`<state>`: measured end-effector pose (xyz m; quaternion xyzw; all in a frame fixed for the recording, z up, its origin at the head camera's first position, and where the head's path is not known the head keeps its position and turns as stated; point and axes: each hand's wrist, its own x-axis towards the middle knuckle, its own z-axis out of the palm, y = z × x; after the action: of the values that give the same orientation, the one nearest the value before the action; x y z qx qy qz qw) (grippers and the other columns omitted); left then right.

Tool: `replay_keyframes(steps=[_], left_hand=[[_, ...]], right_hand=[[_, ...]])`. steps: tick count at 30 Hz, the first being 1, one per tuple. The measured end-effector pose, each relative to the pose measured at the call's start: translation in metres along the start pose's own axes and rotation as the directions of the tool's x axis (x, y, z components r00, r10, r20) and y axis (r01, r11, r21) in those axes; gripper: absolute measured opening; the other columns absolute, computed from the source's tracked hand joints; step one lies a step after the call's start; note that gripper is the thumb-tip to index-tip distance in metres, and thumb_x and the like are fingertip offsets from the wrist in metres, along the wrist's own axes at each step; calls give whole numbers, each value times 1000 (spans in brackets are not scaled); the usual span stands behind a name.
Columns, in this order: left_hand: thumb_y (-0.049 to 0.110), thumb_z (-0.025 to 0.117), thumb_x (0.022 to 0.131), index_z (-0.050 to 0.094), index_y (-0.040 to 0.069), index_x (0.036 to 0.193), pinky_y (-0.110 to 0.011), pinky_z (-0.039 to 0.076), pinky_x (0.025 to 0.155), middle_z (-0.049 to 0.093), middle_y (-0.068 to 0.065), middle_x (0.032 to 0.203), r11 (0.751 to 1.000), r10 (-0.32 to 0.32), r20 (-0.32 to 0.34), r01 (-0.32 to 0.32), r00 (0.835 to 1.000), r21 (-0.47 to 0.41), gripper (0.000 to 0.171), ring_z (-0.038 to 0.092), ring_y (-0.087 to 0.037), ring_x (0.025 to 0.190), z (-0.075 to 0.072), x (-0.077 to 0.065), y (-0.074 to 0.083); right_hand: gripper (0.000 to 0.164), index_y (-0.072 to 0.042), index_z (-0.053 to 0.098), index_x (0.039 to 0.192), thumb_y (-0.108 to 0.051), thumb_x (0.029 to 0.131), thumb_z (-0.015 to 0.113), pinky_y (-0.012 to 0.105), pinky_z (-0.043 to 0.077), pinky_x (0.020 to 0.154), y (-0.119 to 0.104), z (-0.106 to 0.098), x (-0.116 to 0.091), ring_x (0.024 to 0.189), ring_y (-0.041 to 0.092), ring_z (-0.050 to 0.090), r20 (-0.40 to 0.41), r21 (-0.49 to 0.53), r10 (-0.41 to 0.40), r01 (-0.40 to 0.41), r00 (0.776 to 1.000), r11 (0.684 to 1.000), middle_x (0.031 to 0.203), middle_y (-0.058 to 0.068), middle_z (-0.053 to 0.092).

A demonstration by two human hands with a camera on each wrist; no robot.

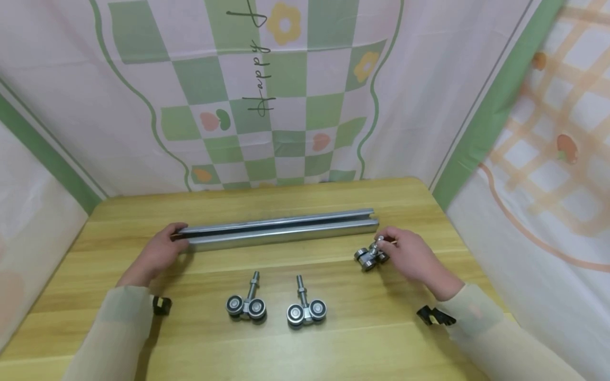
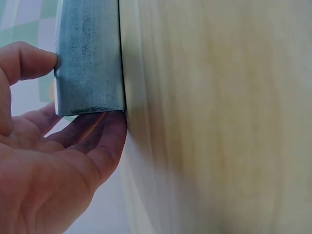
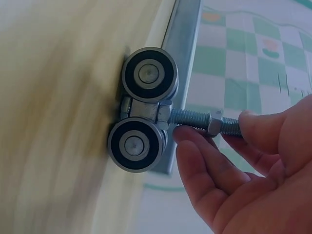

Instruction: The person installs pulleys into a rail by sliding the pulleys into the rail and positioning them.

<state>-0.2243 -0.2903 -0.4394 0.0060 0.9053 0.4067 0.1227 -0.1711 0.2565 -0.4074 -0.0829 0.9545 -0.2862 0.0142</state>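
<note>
A long galvanized steel track rail (image 1: pixel 281 235), with a slot along its upper side, lies across the table. At its left end my left hand (image 1: pixel 164 248) holds it, the thumb on one edge and the other fingers at the cut end; the left wrist view shows this rail end (image 2: pixel 90 73) close up. My right hand (image 1: pixel 405 253) pinches the threaded bolt of a four-wheeled roller trolley (image 1: pixel 368 259) just off the rail's right end. In the right wrist view, the trolley's wheels (image 3: pixel 148 73) stand at the tabletop and a nut (image 3: pixel 215 124) sits on its bolt.
Two more roller trolleys, one left (image 1: pixel 246 307) and one right (image 1: pixel 306 312), rest on the wooden table (image 1: pixel 200 344) nearer the body, bolts pointing away. Behind the table hangs a patterned curtain (image 1: pixel 286 106), with further fabric on both sides.
</note>
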Motion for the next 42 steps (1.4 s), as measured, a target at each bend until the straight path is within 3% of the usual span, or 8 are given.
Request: replay_keyframes(steps=[12, 24, 32, 42], left_hand=[[21, 50, 101, 25, -1, 155, -66, 26, 106, 27, -32, 154, 1000, -4, 0, 4, 1000, 11, 64, 27, -52, 136, -1, 2, 2], [21, 50, 101, 27, -1, 154, -65, 28, 105, 30, -31, 153, 1000, 1, -7, -1, 1000, 3, 62, 30, -51, 135, -2, 4, 0], [20, 51, 101, 28, -1, 154, -66, 28, 105, 30, -31, 153, 1000, -3, -14, 4, 1000, 12, 62, 31, -51, 134, 0, 4, -2], [21, 51, 101, 27, -1, 154, -66, 26, 106, 29, -32, 153, 1000, -5, -6, 5, 1000, 5, 62, 30, -52, 135, -2, 4, -1]], right_hand=[[29, 1, 63, 121, -19, 105, 50, 62, 44, 89, 23, -20, 5, 107, 44, 59, -34, -19, 66, -66, 997, 998, 116, 24, 65], [32, 3, 62, 120, -22, 106, 48, 62, 44, 88, 48, -31, 12, 104, 47, 58, -77, -63, 91, -96, 993, 993, 113, 27, 65], [31, 4, 63, 117, -21, 105, 48, 56, 45, 81, 63, -37, 15, 94, 39, 60, -118, -50, 90, -96, 989, 994, 101, 21, 67], [36, 6, 60, 119, -23, 107, 45, 58, 44, 82, 67, -45, 20, 96, 40, 58, -99, -38, 138, -142, 985, 989, 102, 22, 65]])
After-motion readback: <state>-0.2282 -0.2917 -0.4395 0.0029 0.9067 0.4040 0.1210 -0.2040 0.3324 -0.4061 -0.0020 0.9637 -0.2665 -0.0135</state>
